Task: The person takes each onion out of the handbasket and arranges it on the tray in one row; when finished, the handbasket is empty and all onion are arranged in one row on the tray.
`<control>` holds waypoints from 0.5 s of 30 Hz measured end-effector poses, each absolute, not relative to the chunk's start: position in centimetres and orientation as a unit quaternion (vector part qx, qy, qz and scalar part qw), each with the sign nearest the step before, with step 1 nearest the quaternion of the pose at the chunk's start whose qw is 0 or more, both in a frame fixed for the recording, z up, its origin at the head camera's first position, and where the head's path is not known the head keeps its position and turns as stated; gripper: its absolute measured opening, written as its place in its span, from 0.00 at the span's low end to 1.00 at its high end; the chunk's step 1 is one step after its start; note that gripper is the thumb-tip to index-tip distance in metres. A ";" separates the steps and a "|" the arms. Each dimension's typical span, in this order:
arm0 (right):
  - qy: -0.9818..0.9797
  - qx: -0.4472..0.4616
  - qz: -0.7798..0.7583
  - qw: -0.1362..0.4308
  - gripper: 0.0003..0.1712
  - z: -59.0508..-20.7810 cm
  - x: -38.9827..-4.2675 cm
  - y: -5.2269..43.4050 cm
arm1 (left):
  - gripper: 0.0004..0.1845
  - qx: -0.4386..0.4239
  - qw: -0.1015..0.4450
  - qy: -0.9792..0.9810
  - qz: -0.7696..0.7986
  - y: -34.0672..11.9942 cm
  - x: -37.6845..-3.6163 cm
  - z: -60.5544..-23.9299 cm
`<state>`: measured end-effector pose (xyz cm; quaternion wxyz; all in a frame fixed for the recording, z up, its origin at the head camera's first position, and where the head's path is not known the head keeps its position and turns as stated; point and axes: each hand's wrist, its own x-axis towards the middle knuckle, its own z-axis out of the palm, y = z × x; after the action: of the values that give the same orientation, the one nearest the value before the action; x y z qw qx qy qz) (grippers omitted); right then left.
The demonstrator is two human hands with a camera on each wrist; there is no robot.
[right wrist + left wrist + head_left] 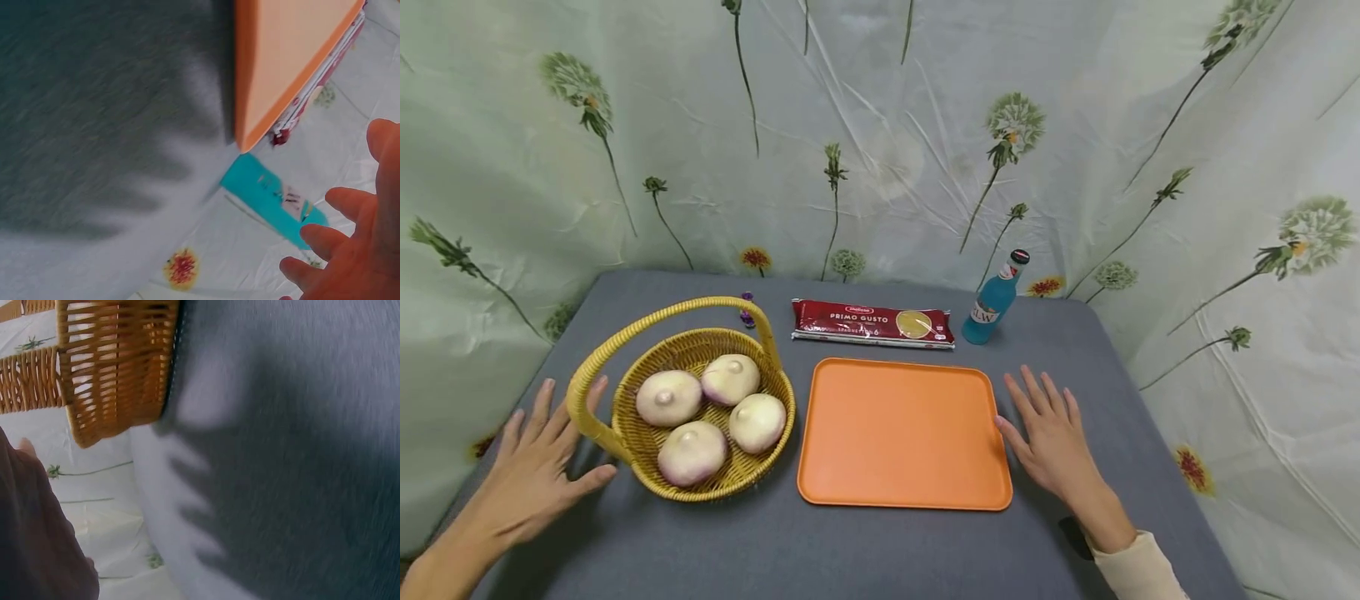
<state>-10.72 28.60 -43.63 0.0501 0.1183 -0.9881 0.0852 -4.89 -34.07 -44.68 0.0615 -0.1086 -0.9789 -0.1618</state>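
- Left hand (538, 467): fingers spread, empty, just left of the wicker basket (625, 433), nearest its handle.
- Right hand (1052, 437): flat, fingers apart, thumb at the orange tray (902, 433)'s right edge.
- Tray: lies between the hands.
- Spaghetti packet (872, 323): beyond the tray, long axis crosswise, reads "PRIMO GUSTO".
- Blue bottle (994, 302): ahead of the right hand; label unreadable.

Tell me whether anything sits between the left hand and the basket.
Nothing visible does. The left hand lies open on the grey table right beside the basket, its fingers close to the handle's base.
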 end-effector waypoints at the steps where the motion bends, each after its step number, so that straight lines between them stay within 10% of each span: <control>1: -0.988 0.120 0.085 0.049 0.41 -43.6 -10.7 28.3 | 0.56 -0.114 0.062 -0.974 -0.185 -34.0 -4.9 -44.9; 15: -0.982 0.160 0.078 0.059 0.39 -42.6 -10.9 24.9 | 0.77 -0.168 0.075 -0.881 -0.435 -31.0 -5.5 -46.0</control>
<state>-10.87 24.90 -42.64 0.0587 0.1604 -0.9822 0.0783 -5.51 -31.03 -45.95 0.0750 -0.1684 -0.8812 -0.4353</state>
